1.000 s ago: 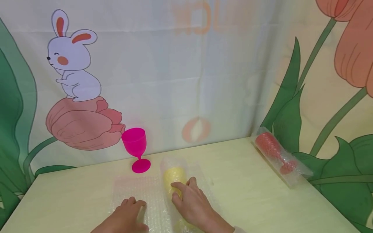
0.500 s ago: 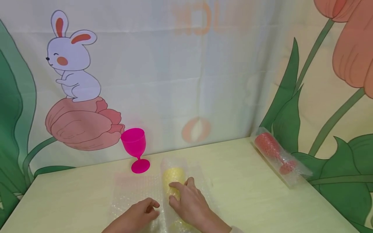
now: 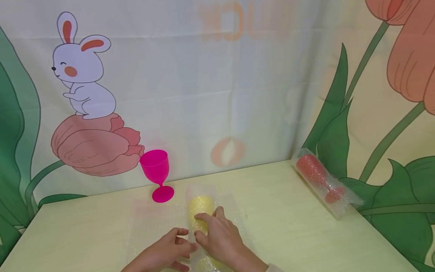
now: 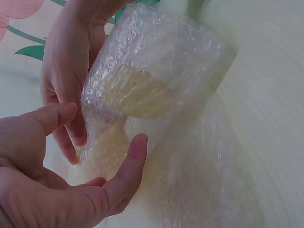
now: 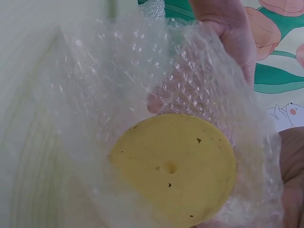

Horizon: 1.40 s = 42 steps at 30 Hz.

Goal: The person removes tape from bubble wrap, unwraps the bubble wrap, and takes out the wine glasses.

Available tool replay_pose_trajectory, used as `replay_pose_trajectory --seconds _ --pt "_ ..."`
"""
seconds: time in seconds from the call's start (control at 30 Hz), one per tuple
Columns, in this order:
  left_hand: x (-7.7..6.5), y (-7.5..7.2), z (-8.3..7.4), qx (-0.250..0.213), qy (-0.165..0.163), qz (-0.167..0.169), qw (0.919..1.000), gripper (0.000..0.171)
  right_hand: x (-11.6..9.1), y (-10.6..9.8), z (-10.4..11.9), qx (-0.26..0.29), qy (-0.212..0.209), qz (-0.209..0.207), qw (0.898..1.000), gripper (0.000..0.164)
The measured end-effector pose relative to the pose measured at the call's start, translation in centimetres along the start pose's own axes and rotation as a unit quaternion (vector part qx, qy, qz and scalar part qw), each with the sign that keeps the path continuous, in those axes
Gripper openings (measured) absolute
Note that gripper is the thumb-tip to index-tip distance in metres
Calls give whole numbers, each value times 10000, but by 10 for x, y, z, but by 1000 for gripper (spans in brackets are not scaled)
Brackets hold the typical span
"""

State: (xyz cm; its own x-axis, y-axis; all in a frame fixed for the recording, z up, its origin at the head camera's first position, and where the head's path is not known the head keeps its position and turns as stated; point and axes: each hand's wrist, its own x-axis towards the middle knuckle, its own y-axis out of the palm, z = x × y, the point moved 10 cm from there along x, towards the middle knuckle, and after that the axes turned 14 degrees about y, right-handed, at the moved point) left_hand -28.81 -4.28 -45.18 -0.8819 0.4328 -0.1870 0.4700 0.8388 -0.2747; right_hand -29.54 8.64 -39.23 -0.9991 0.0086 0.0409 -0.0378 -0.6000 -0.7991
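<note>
A yellow goblet (image 3: 199,207) lies on its side, rolled in clear bubble wrap (image 3: 149,215) that also spreads flat to its left. Over the goblet bends my right hand (image 3: 223,236), gripping it through the wrap with thumb and fingers. My left hand (image 3: 166,249) is beside the roll, its fingers and thumb spread apart; in the left wrist view its thumb tip (image 4: 138,141) is in front of the wrapped goblet, and contact is hard to tell. The right wrist view looks at the goblet's round base (image 5: 175,166) inside the wrap's end.
A bright pink goblet (image 3: 156,168) stands upright behind the flat wrap. At the back right, a red goblet (image 3: 310,169) lies in its own bubble wrap. The pale table (image 3: 272,196) meets a printed curtain (image 3: 183,94) along its back edge.
My left hand has moved right from the flat bubble wrap to the rolled goblet, its fingers spreading. The right hand keeps its hold on the goblet.
</note>
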Motion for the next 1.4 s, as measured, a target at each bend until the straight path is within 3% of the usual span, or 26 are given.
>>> replay_pose_trajectory --seconds 0.4,0.8,0.97,1.23,1.4 --pt "5 3 -3 57 87 -182 9998 98 2 0 1 56 -347 167 9992 33" --pt "10 7 -5 198 -116 -379 9990 99 4 -1 -5 432 -484 304 9974 29" --pt "11 8 -5 123 -56 -462 9988 97 3 -2 -7 490 -503 414 9967 33" --pt "13 7 -3 87 -168 -508 9985 102 1 -8 -8 476 -611 377 9963 40" --pt "15 3 0 512 -307 -657 9961 102 1 -15 -9 460 -688 34 9966 44"
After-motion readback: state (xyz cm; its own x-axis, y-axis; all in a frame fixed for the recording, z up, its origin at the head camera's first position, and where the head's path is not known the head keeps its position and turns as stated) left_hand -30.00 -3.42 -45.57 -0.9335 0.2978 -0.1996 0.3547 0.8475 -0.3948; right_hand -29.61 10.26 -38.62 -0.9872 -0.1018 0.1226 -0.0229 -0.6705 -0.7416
